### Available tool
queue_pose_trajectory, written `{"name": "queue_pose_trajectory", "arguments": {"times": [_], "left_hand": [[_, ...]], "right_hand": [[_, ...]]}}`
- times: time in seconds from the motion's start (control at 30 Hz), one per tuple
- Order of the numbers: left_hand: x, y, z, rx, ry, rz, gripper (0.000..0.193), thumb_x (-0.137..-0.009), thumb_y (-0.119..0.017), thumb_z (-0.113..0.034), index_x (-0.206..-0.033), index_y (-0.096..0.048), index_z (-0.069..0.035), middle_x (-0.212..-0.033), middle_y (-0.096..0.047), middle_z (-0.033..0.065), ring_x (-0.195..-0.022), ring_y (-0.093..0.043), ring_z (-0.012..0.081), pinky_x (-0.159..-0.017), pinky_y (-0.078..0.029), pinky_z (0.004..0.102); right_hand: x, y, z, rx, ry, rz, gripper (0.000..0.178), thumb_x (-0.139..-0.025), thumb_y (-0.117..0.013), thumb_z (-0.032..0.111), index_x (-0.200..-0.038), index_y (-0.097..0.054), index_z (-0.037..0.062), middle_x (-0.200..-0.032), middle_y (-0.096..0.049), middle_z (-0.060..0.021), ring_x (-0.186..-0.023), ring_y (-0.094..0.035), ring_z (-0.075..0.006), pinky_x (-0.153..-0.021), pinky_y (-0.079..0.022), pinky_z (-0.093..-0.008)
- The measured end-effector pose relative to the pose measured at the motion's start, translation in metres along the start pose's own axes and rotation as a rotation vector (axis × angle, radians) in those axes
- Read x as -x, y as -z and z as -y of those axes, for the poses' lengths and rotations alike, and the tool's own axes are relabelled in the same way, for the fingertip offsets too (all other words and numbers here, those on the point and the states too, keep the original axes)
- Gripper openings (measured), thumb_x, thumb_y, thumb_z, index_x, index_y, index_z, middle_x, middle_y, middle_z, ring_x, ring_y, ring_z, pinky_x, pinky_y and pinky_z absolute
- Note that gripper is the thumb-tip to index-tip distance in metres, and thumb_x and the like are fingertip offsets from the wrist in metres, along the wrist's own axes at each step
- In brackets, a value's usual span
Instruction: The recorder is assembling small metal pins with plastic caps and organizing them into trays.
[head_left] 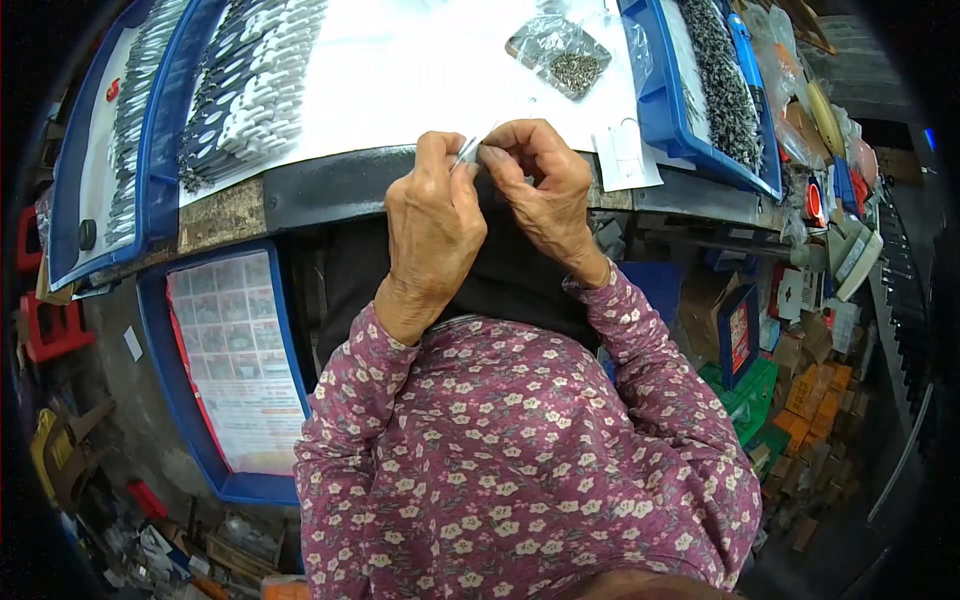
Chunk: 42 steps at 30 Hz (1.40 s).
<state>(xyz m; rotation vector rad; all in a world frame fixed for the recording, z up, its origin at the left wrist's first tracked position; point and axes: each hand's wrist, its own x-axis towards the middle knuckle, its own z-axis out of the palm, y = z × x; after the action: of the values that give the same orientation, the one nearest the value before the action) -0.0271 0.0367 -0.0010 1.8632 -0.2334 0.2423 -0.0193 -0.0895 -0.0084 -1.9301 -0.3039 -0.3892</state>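
Note:
Just over the table's front edge, my left hand and my right hand meet with their fingertips nearly touching. A slim, pale piece with a shiny edge is pinched in the left fingers; its kind is too small to make out. The right thumb and forefinger are closed at its other side, and what lies between them is hidden. Beyond the right hand, a clear plastic bag lies over a dark flat tray, with a heap of tiny metal parts on it.
White and black parts lie in rows on the table's left. A blue tray of slender silvery parts flanks them. On the right stands a blue tray of dark metal parts, near a white paper slip. Below left is another blue tray.

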Motion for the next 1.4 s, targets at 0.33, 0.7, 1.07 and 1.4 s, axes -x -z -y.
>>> {"name": "queue_pose_trajectory", "arguments": {"times": [0.33, 0.7, 1.07, 1.4], "left_hand": [[0.0, 0.01, 0.001, 0.235, 0.205, 0.09, 0.005, -0.079, -0.05, 0.003, -0.083, -0.051, 0.005, -0.062, -0.059, 0.0128, -0.055, -0.058, 0.0167, -0.047, -0.043, 0.0256], [-0.003, 0.044, -0.014, 0.398, 0.484, 0.321, 0.008, -0.081, -0.053, -0.002, -0.086, -0.053, 0.004, -0.061, -0.056, 0.0033, -0.054, -0.049, 0.005, -0.049, -0.037, 0.0166], [-0.003, 0.047, -0.017, 0.469, 0.527, 0.331, 0.008, -0.082, -0.052, -0.004, -0.087, -0.05, 0.003, -0.06, -0.054, 0.003, -0.052, -0.045, 0.004, -0.047, -0.034, 0.0163], [0.0, 0.039, -0.014, 0.4, 0.452, 0.281, 0.015, -0.086, -0.055, -0.014, -0.083, -0.05, 0.0, -0.059, -0.053, 0.0019, -0.052, -0.045, 0.0037, -0.046, -0.032, 0.0158]], "right_hand": [[-0.005, 0.009, 0.009, -0.366, -0.321, 0.115, 0.025, -0.08, -0.061, 0.005, -0.101, -0.049, -0.0038, -0.073, -0.057, -0.0048, -0.053, -0.051, -0.0068, -0.045, -0.042, -0.018], [0.002, -0.001, 0.008, -0.636, -0.428, 0.233, 0.024, -0.088, -0.054, 0.017, -0.097, -0.055, -0.0051, -0.068, -0.052, -0.0027, -0.053, -0.048, -0.0063, -0.042, -0.04, -0.0169], [0.004, -0.007, 0.01, -0.57, -0.411, 0.213, 0.019, -0.087, -0.055, 0.014, -0.094, -0.055, -0.004, -0.061, -0.05, -0.0011, -0.05, -0.046, -0.0042, -0.041, -0.037, -0.0151], [0.006, -0.009, 0.009, -0.601, -0.401, 0.177, 0.019, -0.087, -0.055, 0.014, -0.094, -0.055, -0.0037, -0.062, -0.05, -0.0005, -0.05, -0.045, -0.0044, -0.04, -0.036, -0.015]]}}
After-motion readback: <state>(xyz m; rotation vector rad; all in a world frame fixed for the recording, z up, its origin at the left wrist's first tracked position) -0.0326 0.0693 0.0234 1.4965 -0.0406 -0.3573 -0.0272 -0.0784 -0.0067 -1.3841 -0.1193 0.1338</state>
